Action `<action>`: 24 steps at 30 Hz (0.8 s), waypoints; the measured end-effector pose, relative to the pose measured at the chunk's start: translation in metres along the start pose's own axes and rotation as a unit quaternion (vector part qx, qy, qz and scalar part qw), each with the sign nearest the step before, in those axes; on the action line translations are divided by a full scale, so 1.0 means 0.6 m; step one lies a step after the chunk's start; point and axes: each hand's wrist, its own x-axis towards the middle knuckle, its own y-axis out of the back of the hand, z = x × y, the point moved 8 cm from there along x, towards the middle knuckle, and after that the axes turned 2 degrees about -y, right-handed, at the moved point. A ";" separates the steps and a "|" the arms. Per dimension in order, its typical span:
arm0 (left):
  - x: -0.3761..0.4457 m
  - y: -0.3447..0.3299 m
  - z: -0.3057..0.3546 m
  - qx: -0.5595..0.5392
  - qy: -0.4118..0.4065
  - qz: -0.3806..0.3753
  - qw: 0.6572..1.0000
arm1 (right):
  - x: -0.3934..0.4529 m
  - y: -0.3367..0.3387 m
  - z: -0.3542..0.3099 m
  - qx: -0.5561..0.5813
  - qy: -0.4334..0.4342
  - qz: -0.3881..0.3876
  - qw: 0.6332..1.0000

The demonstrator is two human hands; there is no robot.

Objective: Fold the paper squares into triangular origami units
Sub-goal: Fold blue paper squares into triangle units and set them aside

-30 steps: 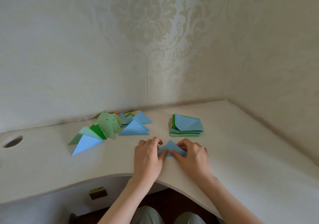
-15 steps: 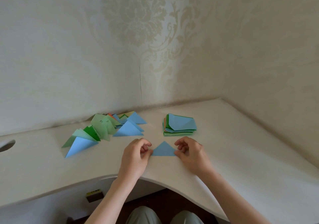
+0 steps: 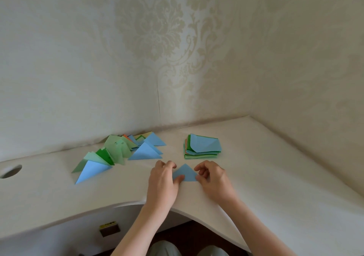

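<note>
A blue triangle (image 3: 185,175) is pinned to the surface (image 3: 256,177) by the left hand (image 3: 162,178) and right hand (image 3: 213,177), curled fingers (image 3: 178,178) gripping its corners, evidently to set the crease.

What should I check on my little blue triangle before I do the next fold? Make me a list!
1. Small blue folded paper triangle lies flat on the white desk: ok.
2. Left hand holds its left corner, thumb pressing on top: ok.
3. Right hand touches its right corner: ok, though whether it pinches or only steadies, cannot tell.
4. Edges lined up neatly: cannot tell, the fingers hide both corners.
5. Stack of unfolded coloured paper squares lies just behind the triangle: ok.
6. Pile of finished blue and green triangles sits apart, to the left: ok.
</note>
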 end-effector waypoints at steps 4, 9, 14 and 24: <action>0.009 -0.005 -0.004 -0.044 0.022 -0.030 0.998 | 0.000 0.001 0.000 -0.002 0.000 -0.001 1.000; 0.008 -0.005 -0.008 -0.080 0.008 -0.015 0.997 | 0.003 0.001 0.002 -0.006 -0.011 -0.009 1.000; 0.016 0.013 -0.022 -0.101 0.000 -0.001 0.995 | 0.020 0.022 -0.018 -0.012 -0.010 0.009 1.000; 0.065 0.106 -0.154 -0.103 0.042 0.109 0.988 | 0.085 0.027 -0.028 -0.187 -0.004 0.060 0.980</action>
